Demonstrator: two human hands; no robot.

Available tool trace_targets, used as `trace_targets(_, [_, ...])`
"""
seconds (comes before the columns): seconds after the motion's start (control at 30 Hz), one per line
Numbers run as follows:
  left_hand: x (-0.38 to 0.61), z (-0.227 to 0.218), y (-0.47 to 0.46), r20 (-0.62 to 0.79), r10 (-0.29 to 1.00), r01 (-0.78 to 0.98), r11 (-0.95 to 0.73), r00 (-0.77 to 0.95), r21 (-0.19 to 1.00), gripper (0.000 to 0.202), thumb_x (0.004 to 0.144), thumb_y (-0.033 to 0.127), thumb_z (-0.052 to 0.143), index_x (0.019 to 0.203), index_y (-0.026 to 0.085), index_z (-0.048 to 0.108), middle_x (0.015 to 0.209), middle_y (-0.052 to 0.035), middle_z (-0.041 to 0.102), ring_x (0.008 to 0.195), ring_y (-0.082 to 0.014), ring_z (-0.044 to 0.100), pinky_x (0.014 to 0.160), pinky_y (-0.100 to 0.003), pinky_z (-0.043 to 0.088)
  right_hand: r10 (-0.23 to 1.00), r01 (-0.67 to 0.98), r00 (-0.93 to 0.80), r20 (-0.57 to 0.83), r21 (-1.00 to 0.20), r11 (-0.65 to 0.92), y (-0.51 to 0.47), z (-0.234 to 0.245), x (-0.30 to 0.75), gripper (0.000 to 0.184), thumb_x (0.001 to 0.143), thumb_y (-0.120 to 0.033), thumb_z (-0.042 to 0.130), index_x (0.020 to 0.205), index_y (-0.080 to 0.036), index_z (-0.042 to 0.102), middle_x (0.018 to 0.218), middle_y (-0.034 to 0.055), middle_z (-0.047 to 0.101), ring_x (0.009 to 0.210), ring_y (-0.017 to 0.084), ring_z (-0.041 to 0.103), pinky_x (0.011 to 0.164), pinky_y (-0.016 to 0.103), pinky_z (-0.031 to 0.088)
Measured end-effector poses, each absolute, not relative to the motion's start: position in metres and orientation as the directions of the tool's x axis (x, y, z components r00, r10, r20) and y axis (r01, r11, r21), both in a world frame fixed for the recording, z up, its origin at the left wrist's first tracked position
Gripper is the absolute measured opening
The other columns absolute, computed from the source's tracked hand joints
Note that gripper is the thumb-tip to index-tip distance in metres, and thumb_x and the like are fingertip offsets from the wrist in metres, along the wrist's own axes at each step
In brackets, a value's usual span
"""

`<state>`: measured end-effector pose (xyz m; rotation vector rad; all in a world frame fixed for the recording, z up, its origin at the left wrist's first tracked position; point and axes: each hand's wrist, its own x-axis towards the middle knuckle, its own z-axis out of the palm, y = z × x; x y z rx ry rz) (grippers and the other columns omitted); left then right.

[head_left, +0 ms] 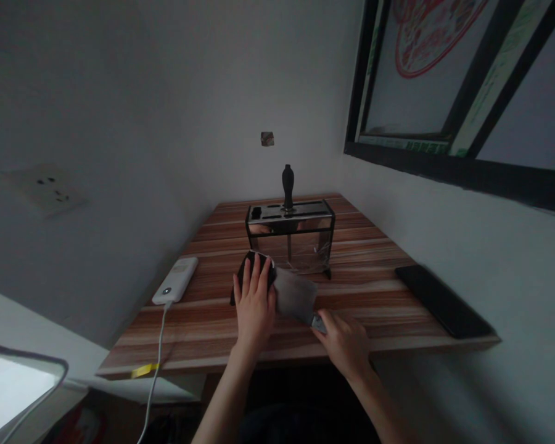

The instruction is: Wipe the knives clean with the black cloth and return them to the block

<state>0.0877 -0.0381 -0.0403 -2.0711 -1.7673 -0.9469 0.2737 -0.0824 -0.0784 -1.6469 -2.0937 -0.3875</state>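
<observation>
My left hand (255, 299) lies with fingers stretched flat over a black object (259, 265) on the wooden table (374, 271); I cannot make out what the object is. My right hand (345, 342) is closed round the handle of a cleaver (296, 296), whose broad grey blade lies between the two hands and reaches to the black object. Behind them stands a metal knife block (290, 237) with slots on top. One black-handled tool (287, 185) stands upright in it.
A white power bank (176, 280) with a cable running off the front edge lies at the left. A black phone-like slab (444, 302) rests near the right edge. White walls close in left, behind and right; a framed picture (448, 148) hangs at the right.
</observation>
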Motion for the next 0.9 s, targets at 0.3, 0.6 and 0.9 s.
trace_targets(0.3, [0.065, -0.039, -0.030, 0.621, 0.783, 0.938, -0.184, -0.041, 0.293, 0.052, 0.094, 0.014, 0.036, 0.146, 0.017, 0.033, 0.157, -0.0108, 0.024, 0.146, -0.0270, 0.013, 0.115, -0.057, 0.015, 0.848, 0.967, -0.202, 0.490, -0.037, 0.252, -0.083, -0.079, 0.274, 0.013, 0.075, -0.022, 0.073, 0.085, -0.021, 0.067, 0.066, -0.0011, 0.071, 0.064, 0.018, 0.067, 0.057, 0.027, 0.030])
trace_targets(0.6, [0.082, -0.043, -0.040, 0.639, 0.769, 0.955, -0.202, 0.017, 0.218, 0.054, 0.093, 0.013, 0.039, 0.147, 0.019, 0.032, 0.156, -0.0107, 0.027, 0.146, -0.0276, 0.015, 0.115, -0.058, 0.014, 0.862, 0.969, -0.194, 0.468, -0.045, 0.243, -0.083, -0.077, 0.274, 0.010, 0.077, -0.021, 0.070, 0.086, -0.020, 0.065, 0.070, -0.0001, 0.072, 0.067, 0.018, 0.068, 0.058, 0.026, 0.032])
trace_targets(0.9, [0.130, -0.051, -0.065, 0.560, 0.801, 0.920, -0.358, 0.213, 0.161, 0.058, 0.090, 0.010, 0.042, 0.147, 0.023, 0.032, 0.155, -0.0034, 0.028, 0.145, -0.0247, 0.020, 0.116, -0.053, 0.022, 0.885, 0.971, -0.176, 0.432, -0.074, 0.229, -0.083, -0.076, 0.274, 0.011, 0.079, -0.020, 0.068, 0.089, -0.020, 0.065, 0.076, 0.0036, 0.074, 0.071, 0.020, 0.069, 0.059, 0.027, 0.036])
